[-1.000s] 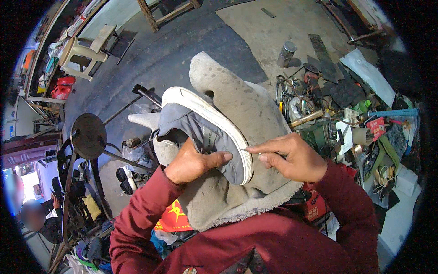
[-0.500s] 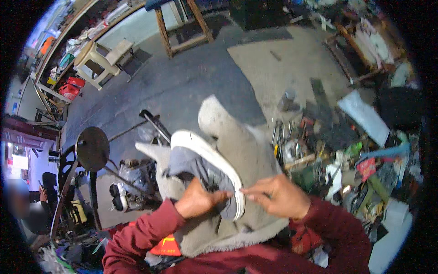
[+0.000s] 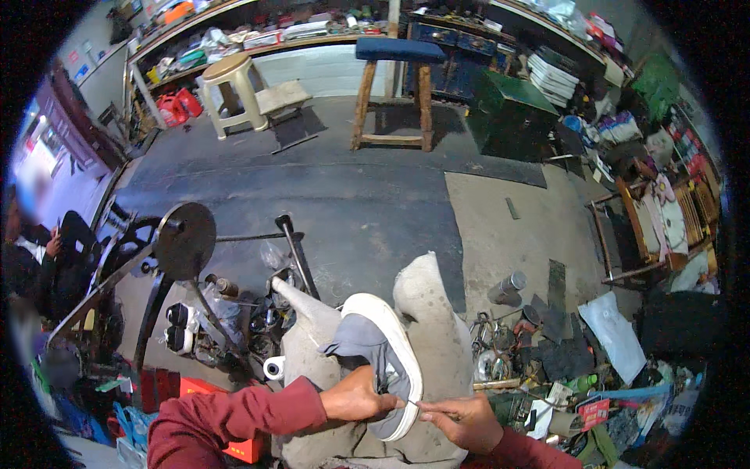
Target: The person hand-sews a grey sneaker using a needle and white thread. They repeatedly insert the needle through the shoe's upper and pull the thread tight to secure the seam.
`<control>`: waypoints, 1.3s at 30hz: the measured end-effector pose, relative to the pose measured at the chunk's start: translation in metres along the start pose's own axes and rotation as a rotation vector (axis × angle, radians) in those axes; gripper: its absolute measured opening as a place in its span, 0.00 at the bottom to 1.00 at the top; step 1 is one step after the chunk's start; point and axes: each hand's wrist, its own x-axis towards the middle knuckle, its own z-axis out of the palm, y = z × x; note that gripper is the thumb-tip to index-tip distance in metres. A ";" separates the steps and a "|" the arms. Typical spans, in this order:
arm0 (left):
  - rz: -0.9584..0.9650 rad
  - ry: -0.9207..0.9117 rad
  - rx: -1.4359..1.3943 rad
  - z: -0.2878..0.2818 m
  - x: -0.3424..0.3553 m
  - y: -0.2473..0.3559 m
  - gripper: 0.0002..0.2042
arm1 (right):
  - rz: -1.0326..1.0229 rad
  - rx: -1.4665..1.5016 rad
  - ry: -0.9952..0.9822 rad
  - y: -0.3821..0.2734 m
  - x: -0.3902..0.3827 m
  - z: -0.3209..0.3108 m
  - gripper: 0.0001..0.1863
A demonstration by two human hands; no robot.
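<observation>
A grey shoe with a white sole point(image 3: 414, 359) lies tilted on the thick beige cloth point(image 3: 445, 336) over my lap. My left hand point(image 3: 358, 397) is closed on the shoe's inner side, its thumb toward the sole's edge. Opposite it, my right hand point(image 3: 466, 420) pinches close to the outer edge of the white sole. A thin dark sliver shows between the two hands at the sole; what it is I cannot make out. The right fingertips hide whatever they hold.
A black round metal plate on a stand point(image 3: 186, 241) rises at left. Tools and scraps crowd the right, beside a pale plastic bag point(image 3: 613, 336) and a metal can point(image 3: 512, 283). Farther back stand a blue-topped wooden stool point(image 3: 398, 51) and a plastic stool point(image 3: 234, 98). Another person sits at far left.
The view has tilted up, so shelves at the back show and my hands and the shoe appear lower. Both hands stay at the same stretch of the sole.
</observation>
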 end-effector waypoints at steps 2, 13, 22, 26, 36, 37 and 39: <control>-0.057 -0.095 0.053 -0.002 0.001 -0.004 0.16 | 0.068 0.026 -0.011 -0.003 0.000 0.000 0.15; -0.122 -0.159 0.083 -0.002 0.003 -0.021 0.16 | -0.020 -0.147 0.019 -0.009 -0.005 0.008 0.13; 0.079 -0.020 0.053 0.002 0.000 -0.024 0.20 | 0.178 -0.108 0.013 -0.022 0.000 0.012 0.09; 0.078 -0.056 0.036 -0.001 -0.005 -0.015 0.20 | 0.315 0.081 0.022 -0.025 0.001 0.018 0.07; -0.235 -0.134 0.250 -0.016 -0.029 0.039 0.35 | 0.391 0.269 0.088 -0.042 -0.027 0.013 0.10; -0.124 -0.225 -0.044 -0.018 -0.036 0.045 0.37 | 0.384 0.264 0.079 -0.046 -0.032 0.012 0.10; -0.140 -0.386 -0.148 -0.020 -0.045 0.056 0.36 | 0.377 0.228 0.038 -0.052 -0.043 0.010 0.10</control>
